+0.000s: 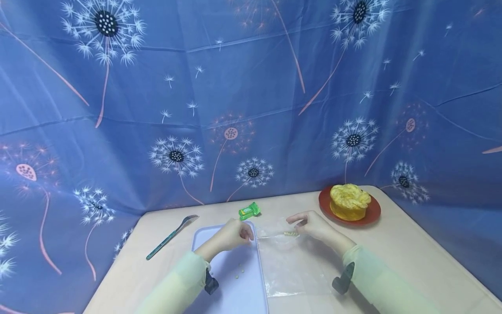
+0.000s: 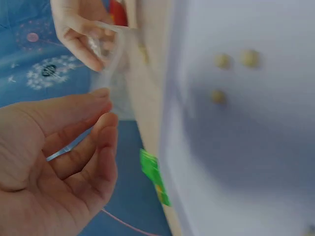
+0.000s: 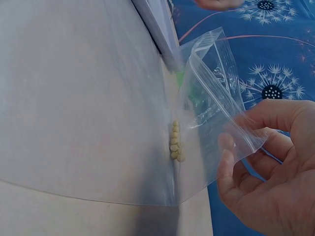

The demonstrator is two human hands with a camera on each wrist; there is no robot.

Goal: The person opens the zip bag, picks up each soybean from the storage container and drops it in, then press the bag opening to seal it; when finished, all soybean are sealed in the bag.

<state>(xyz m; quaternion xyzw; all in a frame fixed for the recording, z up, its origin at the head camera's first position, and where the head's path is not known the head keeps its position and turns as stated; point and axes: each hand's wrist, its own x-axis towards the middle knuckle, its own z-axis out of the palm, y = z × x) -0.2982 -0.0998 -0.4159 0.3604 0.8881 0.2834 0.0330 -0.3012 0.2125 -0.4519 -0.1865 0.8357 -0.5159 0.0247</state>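
Here, right hand (image 1: pixel 317 224) pinches lip of clear bag (image 1: pixel 292 264) on bench (image 1: pixel 415 261), beside tray (image 1: pixel 235 301); pale balls (image 3: pixel 174 142) sit inside, film hard to trace. Left hand (image 1: pixel 234 234) over tray, thumb and fingertips close; can't tell if anything's between. Left sleeve (image 1: pixel 176 279) hides part of tray; near end cut off.

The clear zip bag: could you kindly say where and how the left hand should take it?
Probably by the free end of its zip edge, with a light pinch from the tray side: the bag is thin and limp, the right hand holds it near that edge's other end, and the small pale balls lie away from the edge.
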